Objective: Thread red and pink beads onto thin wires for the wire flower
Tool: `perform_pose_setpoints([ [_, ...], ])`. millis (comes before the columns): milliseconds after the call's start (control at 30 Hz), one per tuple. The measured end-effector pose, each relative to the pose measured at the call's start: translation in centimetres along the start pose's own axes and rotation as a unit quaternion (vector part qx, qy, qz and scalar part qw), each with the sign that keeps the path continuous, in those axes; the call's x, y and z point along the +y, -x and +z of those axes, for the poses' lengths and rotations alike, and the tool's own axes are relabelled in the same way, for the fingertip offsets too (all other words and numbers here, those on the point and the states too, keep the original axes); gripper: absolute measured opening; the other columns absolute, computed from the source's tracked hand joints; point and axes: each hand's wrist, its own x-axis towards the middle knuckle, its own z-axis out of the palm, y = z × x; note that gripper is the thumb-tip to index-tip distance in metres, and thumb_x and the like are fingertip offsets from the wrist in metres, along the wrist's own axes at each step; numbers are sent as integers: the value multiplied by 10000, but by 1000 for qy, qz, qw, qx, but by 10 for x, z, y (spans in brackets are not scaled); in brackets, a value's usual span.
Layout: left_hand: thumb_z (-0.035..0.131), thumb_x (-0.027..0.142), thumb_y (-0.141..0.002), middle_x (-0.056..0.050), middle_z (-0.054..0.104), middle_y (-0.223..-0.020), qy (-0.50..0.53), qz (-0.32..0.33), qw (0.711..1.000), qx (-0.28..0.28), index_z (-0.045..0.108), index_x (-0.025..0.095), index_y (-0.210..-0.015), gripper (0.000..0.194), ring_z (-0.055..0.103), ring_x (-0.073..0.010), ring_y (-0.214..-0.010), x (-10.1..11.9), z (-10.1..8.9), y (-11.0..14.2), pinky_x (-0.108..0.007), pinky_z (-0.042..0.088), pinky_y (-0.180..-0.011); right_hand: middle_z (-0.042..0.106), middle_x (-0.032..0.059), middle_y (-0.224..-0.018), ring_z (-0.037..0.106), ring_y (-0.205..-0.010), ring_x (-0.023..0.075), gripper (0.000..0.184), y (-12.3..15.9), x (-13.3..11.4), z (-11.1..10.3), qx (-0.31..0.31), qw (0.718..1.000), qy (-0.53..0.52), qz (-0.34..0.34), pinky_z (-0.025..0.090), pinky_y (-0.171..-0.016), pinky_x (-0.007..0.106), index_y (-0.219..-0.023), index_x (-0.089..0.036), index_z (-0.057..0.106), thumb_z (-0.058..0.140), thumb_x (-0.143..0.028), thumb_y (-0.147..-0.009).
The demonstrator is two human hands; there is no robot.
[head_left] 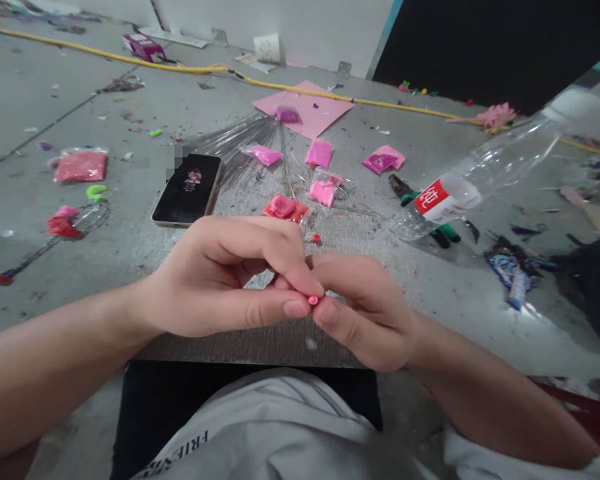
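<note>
Between my two hands, above the table's near edge, is a tiny pink piece of modelling clay (313, 301). My left hand (240, 277) pinches it from the left with thumb and forefinger. From the right, the thumb and fingers of my right hand (365, 307) close on the same piece. Just beyond my fingers lie an opened red packet with a lump of clay (283, 207) on it and a small red bit (315, 238). Farther off are a bright pink clay lump (323, 193) on clear film and a bundle of thin wires (245, 137).
A phone (187, 190) lies left of the wires. At right, a clear plastic bottle (445, 200) stands beside green-handled pliers (445, 233). Several clay packets, such as a pink one (384, 159), are scattered around. A yellow cable (300, 87) crosses the back.
</note>
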Motion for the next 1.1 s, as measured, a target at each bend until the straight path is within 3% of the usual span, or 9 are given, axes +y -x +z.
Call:
perform_pose_setpoints([
  [333, 785, 214, -897, -36, 673, -702, 5, -8, 1000, -4, 808, 227, -934, 46, 630, -121, -610, 0, -2, 1, -229, 548, -569, 574, 2, -719, 588, -703, 127, 209, 1, 1, 1, 24, 998, 48, -32, 463, -658, 265, -779, -186, 576, 571, -204, -988],
  [533, 769, 243, -915, -12, 637, -681, 7, -2, 1000, -9, 826, 254, -992, 96, 602, -104, -575, -1, -2, 0, -215, 509, -526, 574, -20, -710, 549, -662, 109, 194, -1, 0, 4, 33, 997, 56, -47, 474, -647, 247, -839, -192, 605, 559, -258, -1016],
  [833, 773, 255, -912, -23, 657, -691, 10, -11, 1000, -19, 829, 259, -1011, 114, 616, -117, -587, -2, -3, 0, -230, 535, -548, 557, -15, -689, 609, -747, 149, 220, -1, 1, 2, 7, 1000, -17, 7, 501, -677, 280, -784, -205, 570, 594, -271, -992],
  [1100, 778, 241, -909, -31, 677, -718, 2, 7, 1000, -5, 814, 228, -963, 67, 638, -117, -610, -2, -3, 0, -227, 562, -578, 550, -15, -691, 554, -697, 142, 290, -2, -1, 1, -10, 998, -47, 49, 490, -658, 290, -773, -209, 563, 593, -389, -999],
])
